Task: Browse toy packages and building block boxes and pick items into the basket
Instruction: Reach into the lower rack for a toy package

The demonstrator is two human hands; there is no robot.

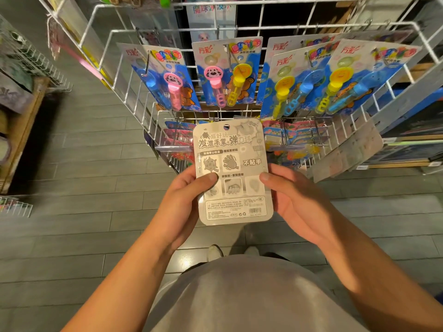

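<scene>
The fingers (211, 177) of the left hand (182, 202) are curled round the left edge of a grey toy card (233, 171), thumb pressed on its printed face; those of the right hand (294, 202) are clamped on the right edge in the same way, thumb on the face and the rest hidden behind. The card is held upright between the two hands, in front of the body and just below the wire display rack (239, 111), its back panel turned toward the camera.

The step in hand is judged to be an inspection of the package. It would be done well if the card were kept flat and steady by the edges, so that the print is not covered by the thumbs, and turned over for the front before a decision is made. No basket is seen here, so its place would have to be found before release.

On the card, the heading 发泄手掌+弹力球 can be read, with 超好玩 above it and 不粘手 beside a hand drawing. A CCC mark and a barcode are printed in the lower panel; the small text there is too fine to read.

Above, bubble wand packs (226, 75) are hung on hooks, each marked 方彩 in red. Pink, yellow and blue wands are shown. More carded toys (287, 136) are hung lower down, their print blurred. A grey plank floor (96, 188) lies beneath.
</scene>
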